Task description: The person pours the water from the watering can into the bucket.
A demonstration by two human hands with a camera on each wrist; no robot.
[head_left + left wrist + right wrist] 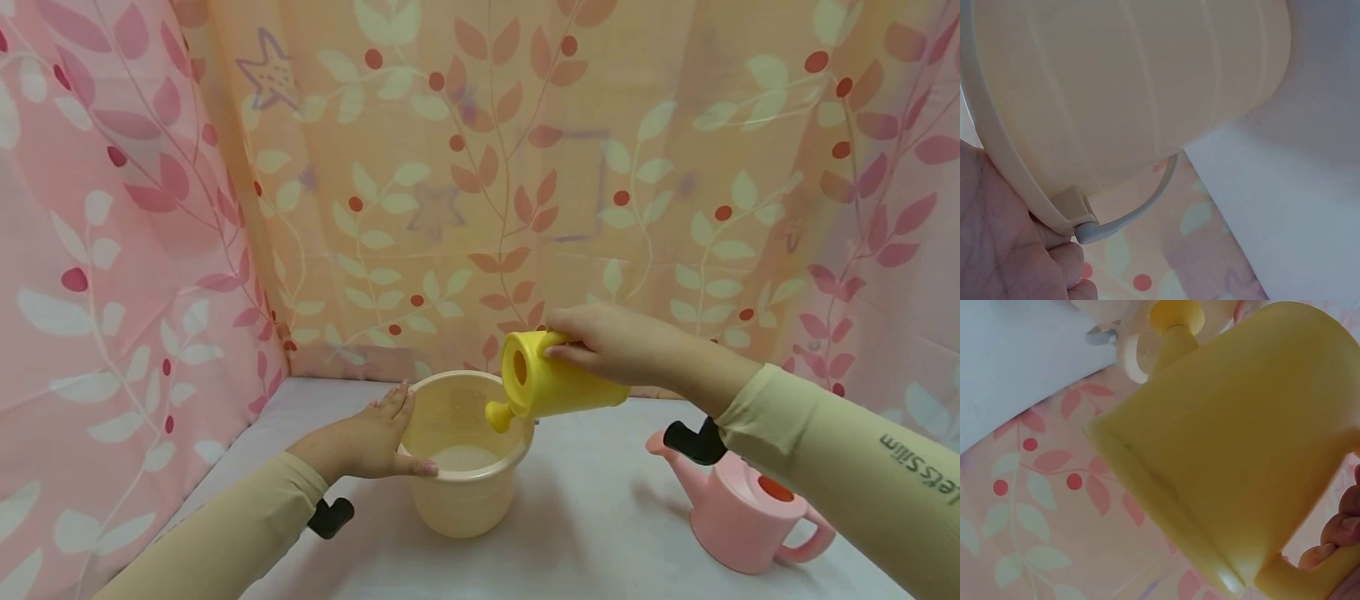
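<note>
Right hand [603,337]: grip closed around the handle [1300,581] of a yellow watering can [573,387], fingers curled under it. The can was held off the bench [585,508] and tipped onto its side, base to the right, top opening [520,367] turned left. Its flared spout end [497,415] hung over the mouth of a cream bucket [463,508], just inside the right part of the rim.

Left hand [363,442]: grip spread, not clenched — fingers laid along the left of the bucket's rim, thumb on the near side of it. The left wrist view showed the palm beside the rim, close to a grey bail [1141,209] hinged there.

Bucket position: upright on the bench, in from the far edge, with the left edge running away to one side of it.

Second vessel: a pink watering can [738,521] stood upright toward the right of the bench, well apart from the bucket — spout angled to the far left, handle to the right, orange-red showing in its top opening. The right sleeve [825,454], beige and lettered, crossed partly in front of it. Leaf-patterned cloth [660,142] rose behind the bench's far edge and along its left edge.
</note>
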